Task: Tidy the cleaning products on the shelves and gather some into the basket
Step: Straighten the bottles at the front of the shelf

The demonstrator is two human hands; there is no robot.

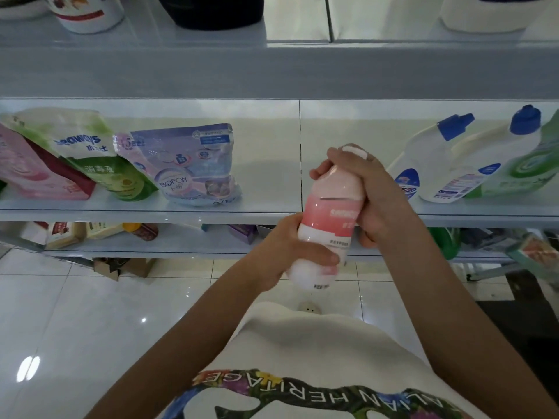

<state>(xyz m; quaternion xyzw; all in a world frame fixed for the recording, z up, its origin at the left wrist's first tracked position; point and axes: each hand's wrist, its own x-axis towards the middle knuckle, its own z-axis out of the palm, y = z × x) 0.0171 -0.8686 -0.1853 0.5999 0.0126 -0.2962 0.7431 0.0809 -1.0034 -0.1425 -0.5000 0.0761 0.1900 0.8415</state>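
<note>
Pink-and-white bottle (pixel 329 219) centre-right, before the middle shelf (pixel 266 189), left hand (pixel 290 252) curled round its base, right hand (pixel 372 192) wrapped round its top; best stood upright in the gap beside the purple pouch (pixel 193 164).

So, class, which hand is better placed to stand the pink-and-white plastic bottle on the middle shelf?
Probably right: the right hand grips the pink-and-white plastic bottle near its top; the left hand wraps the lower end that must land.

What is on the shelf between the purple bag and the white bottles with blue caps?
Nothing: the head view shows bare shelf between the purple bag and white bottles. The pink bottle is held in front.
</note>
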